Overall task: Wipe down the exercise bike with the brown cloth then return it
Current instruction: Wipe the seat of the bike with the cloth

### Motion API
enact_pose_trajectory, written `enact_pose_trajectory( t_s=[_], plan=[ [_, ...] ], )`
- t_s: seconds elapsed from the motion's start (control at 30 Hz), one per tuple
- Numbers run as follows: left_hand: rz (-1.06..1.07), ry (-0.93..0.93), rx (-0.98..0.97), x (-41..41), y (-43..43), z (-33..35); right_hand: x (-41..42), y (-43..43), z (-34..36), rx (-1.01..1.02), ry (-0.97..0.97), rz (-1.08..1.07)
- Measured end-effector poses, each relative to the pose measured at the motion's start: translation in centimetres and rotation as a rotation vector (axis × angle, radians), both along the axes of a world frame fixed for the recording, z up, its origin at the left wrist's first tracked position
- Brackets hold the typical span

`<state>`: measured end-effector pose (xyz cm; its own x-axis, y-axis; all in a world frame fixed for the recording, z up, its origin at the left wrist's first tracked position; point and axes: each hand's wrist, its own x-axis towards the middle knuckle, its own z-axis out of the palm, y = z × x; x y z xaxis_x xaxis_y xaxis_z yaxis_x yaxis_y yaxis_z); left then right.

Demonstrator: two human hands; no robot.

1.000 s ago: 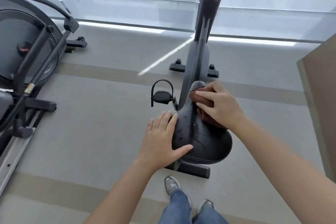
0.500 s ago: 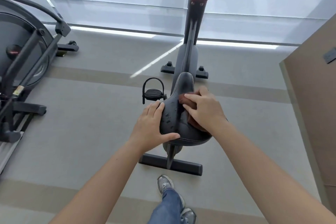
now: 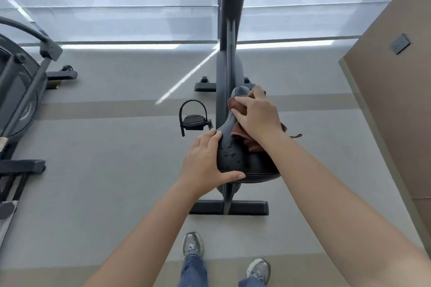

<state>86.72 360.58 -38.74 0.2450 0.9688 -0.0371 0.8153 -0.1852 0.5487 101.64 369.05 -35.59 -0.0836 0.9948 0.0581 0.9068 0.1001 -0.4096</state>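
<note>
Mid-wipe, the right hand [image 3: 258,119] grips the brown cloth [image 3: 234,103] on the saddle [image 3: 235,158], which the flat-fingered left hand [image 3: 205,158] braces; droplets [image 3: 229,152] and the return are left.

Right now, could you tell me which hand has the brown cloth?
The right hand holds the brown cloth against the saddle; the left hand rests on its edge.
</note>
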Motion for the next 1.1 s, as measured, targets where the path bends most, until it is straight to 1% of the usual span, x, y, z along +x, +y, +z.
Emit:
enact_pose_trajectory(
  t_s=[0.13,0.2,0.3,0.4,0.47,0.53,0.6,0.67,0.77,0.9,0.97,1.1],
  plan=[
    [-0.109,-0.090,-0.037,-2.4,0.7,-0.2,0.6,-7.4,0.2,0.046,0.092,0.092],
    [-0.151,-0.105,-0.031,-3.1,1.1,-0.4,0.0,-10.5,0.2,0.078,0.106,0.066],
    [-0.188,-0.097,-0.018,-3.9,1.4,-0.7,-1.6,-8.8,-0.1,0.130,0.009,-0.003],
    [-0.215,-0.075,0.029,-4.7,1.5,-1.1,-3.0,-3.9,-0.2,0.076,-0.101,-0.047],
    [-0.216,-0.064,0.067,-5.0,1.4,-1.1,-3.4,-3.3,-0.3,0.063,-0.146,-0.057],
    [-0.218,-0.052,0.101,-5.3,1.1,-1.2,-3.4,-5.7,-0.3,0.104,-0.110,-0.039],
    [-0.226,-0.029,0.121,-5.8,0.9,-1.2,-3.5,-9.7,-0.3,0.164,-0.020,-0.032],
    [-0.228,-0.010,0.133,-6.5,0.7,-1.2,-3.6,-12.2,-0.3,0.181,0.008,-0.035],
    [-0.201,0.013,0.146,-7.8,0.5,-1.2,-4.4,-10.4,0.1,0.169,-0.026,-0.024],
    [-0.190,0.033,0.180,-8.5,0.0,-0.9,-6.2,-5.7,0.4,0.041,-0.167,0.062],
    [-0.202,0.040,0.200,-8.4,-0.2,-0.6,-5.9,-6.9,0.5,0.044,-0.151,0.108],
    [-0.228,0.042,0.215,-8.1,-0.4,0.0,-4.5,-12.5,0.5,0.139,-0.062,0.173]
  ],
)
